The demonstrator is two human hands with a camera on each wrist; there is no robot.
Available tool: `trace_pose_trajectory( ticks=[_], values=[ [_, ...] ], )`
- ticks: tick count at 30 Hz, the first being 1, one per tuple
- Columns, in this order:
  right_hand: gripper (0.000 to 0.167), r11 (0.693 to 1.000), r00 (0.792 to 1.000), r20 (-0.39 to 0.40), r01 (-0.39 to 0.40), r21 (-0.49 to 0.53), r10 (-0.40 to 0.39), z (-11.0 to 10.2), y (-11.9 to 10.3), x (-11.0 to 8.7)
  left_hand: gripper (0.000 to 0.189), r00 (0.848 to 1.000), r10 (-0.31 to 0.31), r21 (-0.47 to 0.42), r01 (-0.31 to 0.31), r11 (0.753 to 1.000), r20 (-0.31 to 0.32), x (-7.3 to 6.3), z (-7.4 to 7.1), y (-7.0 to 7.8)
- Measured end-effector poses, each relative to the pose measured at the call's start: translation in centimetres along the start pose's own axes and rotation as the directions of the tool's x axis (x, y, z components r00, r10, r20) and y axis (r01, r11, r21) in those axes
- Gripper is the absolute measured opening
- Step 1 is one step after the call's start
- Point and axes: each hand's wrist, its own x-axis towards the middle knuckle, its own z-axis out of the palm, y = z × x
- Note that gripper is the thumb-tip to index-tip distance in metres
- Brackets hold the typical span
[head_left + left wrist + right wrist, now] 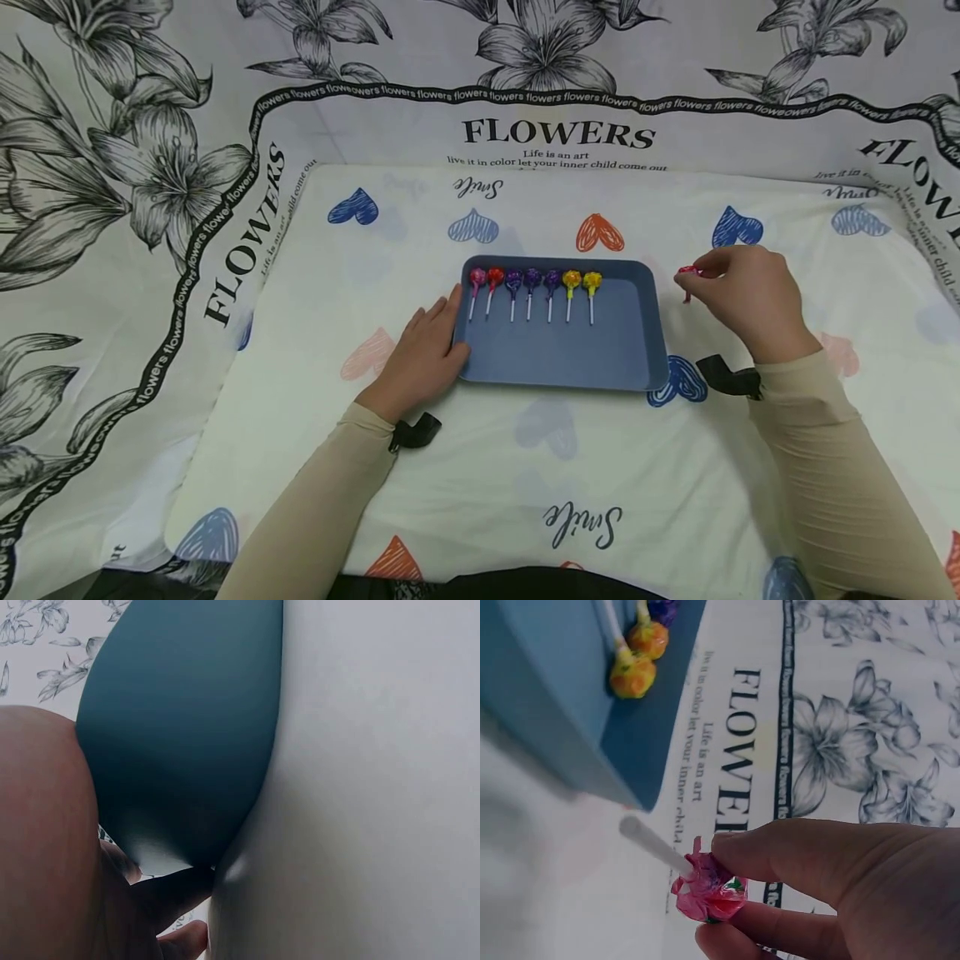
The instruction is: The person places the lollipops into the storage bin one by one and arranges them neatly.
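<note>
My right hand (750, 296) pinches a pink-wrapped lollipop (709, 889) between thumb and fingers, to the right of the tray. In the right wrist view its white stick points toward the tray. A blue-grey rectangular tray (555, 354) lies in front of me, and my left hand (420, 358) touches its left edge with fingers extended. Along the tray's far side several lollipops stand in a row, sticks toward me: a pink lollipop (477, 277), a red lollipop (495, 277), purple lollipops (532, 279), and yellow lollipops (592, 282) at the right end.
A white cloth (450, 467) printed with hearts lies under the tray. Beyond it and to the left spreads a tablecloth (360, 133) with black flower drawings and lettering. Each wrist wears a black strap (727, 379).
</note>
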Motion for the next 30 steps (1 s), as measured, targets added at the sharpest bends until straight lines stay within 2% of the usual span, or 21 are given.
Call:
trace_pose_trajectory(
  ticks=[12, 18, 24, 30],
  values=[
    [0.044, 0.996, 1.0, 0.018, 0.02, 0.087, -0.021, 1.3, -3.1, 1.3, 0.081, 1.0, 0.006, 0.002, -0.006, 1.0, -0.007, 0.0, 0.1, -0.1],
    [0.044, 0.994, 0.999, 0.045, 0.002, 0.114, -0.007, 2.4, -3.9, 1.8, 0.081, 1.0, 0.011, 0.005, -0.011, 1.0, -0.002, -0.1, 0.0, 0.0],
    [0.039, 0.991, 0.998, 0.059, 0.017, 0.132, -0.025, 3.4, -4.3, 2.3, 0.081, 1.0, 0.007, 0.007, -0.007, 1.0, 0.002, 0.0, 0.0, 0.0],
    [0.041, 0.992, 0.994, 0.109, -0.025, 0.126, 0.011, 4.4, -4.5, 2.7, 0.081, 1.0, 0.003, 0.005, -0.003, 1.0, 0.0, -0.1, -0.1, -0.1]
  ],
)
